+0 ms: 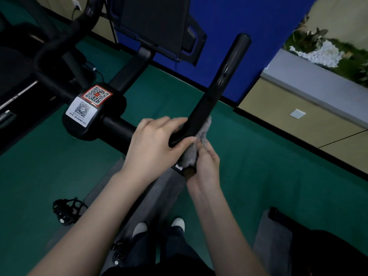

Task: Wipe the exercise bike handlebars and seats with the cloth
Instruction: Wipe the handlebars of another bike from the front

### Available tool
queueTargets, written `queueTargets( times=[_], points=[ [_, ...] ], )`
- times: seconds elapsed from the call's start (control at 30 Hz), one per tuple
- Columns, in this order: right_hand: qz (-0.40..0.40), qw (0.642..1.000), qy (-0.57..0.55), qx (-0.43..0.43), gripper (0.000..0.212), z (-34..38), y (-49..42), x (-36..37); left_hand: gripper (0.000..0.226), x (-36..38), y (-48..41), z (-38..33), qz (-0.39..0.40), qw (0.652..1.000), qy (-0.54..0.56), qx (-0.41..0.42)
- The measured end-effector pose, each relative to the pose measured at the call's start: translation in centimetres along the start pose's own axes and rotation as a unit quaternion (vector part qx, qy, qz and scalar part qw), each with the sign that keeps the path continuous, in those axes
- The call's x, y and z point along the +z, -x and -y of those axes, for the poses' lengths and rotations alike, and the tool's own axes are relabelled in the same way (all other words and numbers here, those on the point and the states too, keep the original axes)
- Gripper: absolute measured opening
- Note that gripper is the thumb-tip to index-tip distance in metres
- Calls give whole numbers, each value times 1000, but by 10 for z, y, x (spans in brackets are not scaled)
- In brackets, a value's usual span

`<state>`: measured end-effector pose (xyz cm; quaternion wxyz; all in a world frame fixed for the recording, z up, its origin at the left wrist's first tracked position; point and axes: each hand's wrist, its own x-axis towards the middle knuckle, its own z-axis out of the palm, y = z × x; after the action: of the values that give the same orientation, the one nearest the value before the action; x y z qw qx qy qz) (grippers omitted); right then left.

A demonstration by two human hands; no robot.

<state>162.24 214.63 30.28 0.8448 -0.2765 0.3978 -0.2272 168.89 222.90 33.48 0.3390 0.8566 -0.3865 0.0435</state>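
Observation:
A black handlebar (217, 86) of the exercise bike rises from the centre toward the upper right. My left hand (155, 144) grips its lower bend, thumb laid along the bar. A grey fluffy cloth (197, 148) is wrapped under the bar at that bend. My right hand (205, 166) holds the cloth from below, fingers curled round it. The bar's hub (93, 112) carries two QR-code stickers. The bike's seat is not in view.
A dark screen (157, 24) on a post stands behind the hub. A second black handlebar (59, 42) curves at the upper left. A pedal (67, 212) hangs lower left. My shoes (159, 226) stand on green floor; a blue wall panel (249, 20) and cabinet (298, 108) lie right.

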Motion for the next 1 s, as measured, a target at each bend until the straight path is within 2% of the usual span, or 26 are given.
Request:
queueTargets(
  times=[0.17, 0.4, 0.53, 0.67, 0.8, 1.0],
  points=[
    [19, 999, -19, 31, 20, 12, -15, -1, 37, 5, -1, -3, -1, 999, -20, -39],
    [67, 997, -6, 28, 19, 17, -12, -10, 37, 8, 1, -3, -8, 998, -27, -52],
    [29, 999, -21, -38, 24, 34, -30, 0, 36, 8, 1, -3, -11, 998, -21, -56],
    [-1, 991, 45, -123, 12, 22, -24, -2, 41, 8, -1, -5, -10, 997, -14, -69],
    [-26, 971, 89, -220, 10, 23, -28, 0, 49, 10, -11, -5, -8, 996, -5, -90],
    [-74, 934, 158, -313, 14, 44, -48, 16, 42, 14, -24, -3, 21, 997, 12, -80]
  ],
)
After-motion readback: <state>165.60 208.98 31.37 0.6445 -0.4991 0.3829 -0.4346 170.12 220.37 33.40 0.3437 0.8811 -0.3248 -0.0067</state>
